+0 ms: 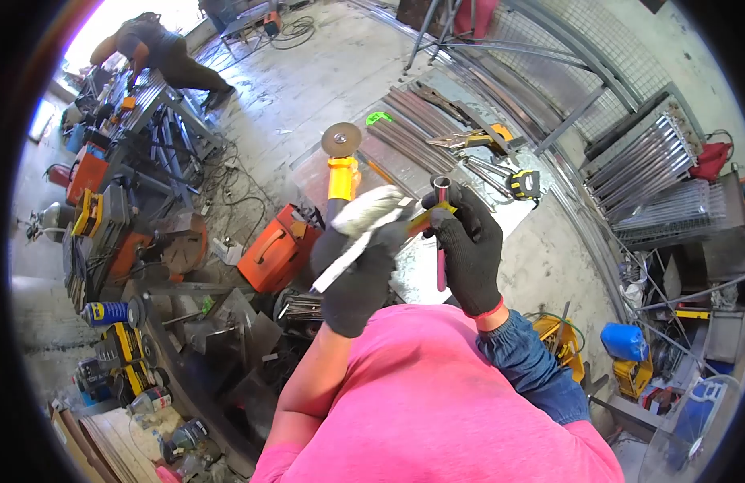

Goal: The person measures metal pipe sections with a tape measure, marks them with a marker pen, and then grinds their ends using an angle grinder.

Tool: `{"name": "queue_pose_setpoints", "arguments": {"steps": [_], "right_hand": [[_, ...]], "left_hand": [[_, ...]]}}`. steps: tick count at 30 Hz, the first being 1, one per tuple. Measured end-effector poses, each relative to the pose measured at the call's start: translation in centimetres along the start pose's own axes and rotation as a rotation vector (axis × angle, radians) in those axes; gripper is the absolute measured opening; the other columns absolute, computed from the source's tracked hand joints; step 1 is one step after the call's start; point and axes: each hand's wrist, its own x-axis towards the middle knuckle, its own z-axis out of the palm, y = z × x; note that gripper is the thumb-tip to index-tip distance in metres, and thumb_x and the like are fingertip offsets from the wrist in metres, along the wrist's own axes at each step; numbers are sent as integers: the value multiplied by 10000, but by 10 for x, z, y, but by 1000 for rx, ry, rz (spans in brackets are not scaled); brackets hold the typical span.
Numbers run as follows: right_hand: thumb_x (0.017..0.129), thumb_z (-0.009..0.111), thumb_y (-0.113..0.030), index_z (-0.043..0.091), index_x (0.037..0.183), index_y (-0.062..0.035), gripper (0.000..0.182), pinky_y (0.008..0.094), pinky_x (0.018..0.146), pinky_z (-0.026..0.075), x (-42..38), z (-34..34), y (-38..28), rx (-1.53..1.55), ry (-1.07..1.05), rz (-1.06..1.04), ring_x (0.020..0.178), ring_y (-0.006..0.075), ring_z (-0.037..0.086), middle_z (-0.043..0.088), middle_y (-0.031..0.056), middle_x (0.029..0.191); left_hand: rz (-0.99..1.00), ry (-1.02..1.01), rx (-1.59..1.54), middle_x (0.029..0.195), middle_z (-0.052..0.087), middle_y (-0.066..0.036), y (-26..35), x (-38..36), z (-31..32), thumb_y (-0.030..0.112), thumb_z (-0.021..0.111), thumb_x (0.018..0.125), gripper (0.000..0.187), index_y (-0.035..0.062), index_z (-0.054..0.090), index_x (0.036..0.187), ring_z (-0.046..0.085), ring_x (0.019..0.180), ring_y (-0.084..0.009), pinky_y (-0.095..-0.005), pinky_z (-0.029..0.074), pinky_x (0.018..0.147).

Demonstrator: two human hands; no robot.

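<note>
My left hand (360, 282), in a dark glove, is closed around a pale flat strip (340, 266). A whitish blurred patch beside its fingers is hard to make out. My right hand (475, 249), also gloved, grips a short metal tube (442, 190) whose open end faces up. Between the hands is a yellow-orange piece (429, 217), partly hidden by fingers. A thin magenta rod (441, 272) hangs below the right fingers. Just beyond my left hand stands a yellow angle grinder (341, 177) with a round disc (341, 140).
Metal bars (412, 129), pliers (461, 140) and a tape measure (524, 184) lie on the work surface ahead. An orange toolbox (279, 249) sits at left. Another person (159, 56) bends over a cluttered bench at upper left. Racked tubes (642, 161) are at right.
</note>
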Motion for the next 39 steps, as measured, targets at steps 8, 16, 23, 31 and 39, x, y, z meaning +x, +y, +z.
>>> {"name": "queue_pose_setpoints", "arguments": {"steps": [8, 16, 23, 31, 39], "right_hand": [[1057, 685, -139, 626, 1435, 26, 417, 322, 857, 614, 11, -15, -7, 19, -53, 9, 1026, 178, 721, 756, 125, 1186], [1059, 685, -161, 657, 1372, 31, 368, 312, 791, 587, 9, -14, 2, -89, -75, 3, 950, 152, 701, 752, 105, 1134], [1041, 698, -126, 639, 1437, 21, 426, 281, 710, 568, 3, 4, 6, -23, 64, -105, 911, 138, 698, 752, 105, 1078], [1019, 716, -70, 579, 1529, 20, 536, 257, 721, 570, -2, 5, 10, -186, 143, -272, 854, 109, 708, 785, 109, 1075], [1002, 793, -140, 660, 1454, 3, 492, 299, 765, 618, 2, -5, 26, -293, 104, -444, 947, 118, 759, 811, 149, 1143]], "left_hand": [[-445, -208, 79, 1131, 762, -94, -13, -10, -4, 95, 707, 1023, 294, 3, 718, 1303, 667, 935, -117, -287, 550, 843], [-466, -195, -88, 1118, 760, -79, -17, -18, 1, 30, 704, 1018, 247, -24, 733, 1257, 685, 980, -117, -281, 551, 869], [-376, -148, -74, 1045, 707, 20, -22, -26, 5, 38, 708, 1013, 291, -2, 734, 1300, 587, 835, -39, -221, 483, 732], [-431, -94, -46, 1173, 753, -109, -23, -37, 7, -5, 704, 1001, 261, -39, 716, 1259, 707, 1053, -167, -321, 575, 936], [-396, -10, -37, 1189, 753, -113, -20, -46, 16, -17, 708, 1001, 260, -54, 705, 1258, 702, 1092, -170, -320, 570, 967]]}}
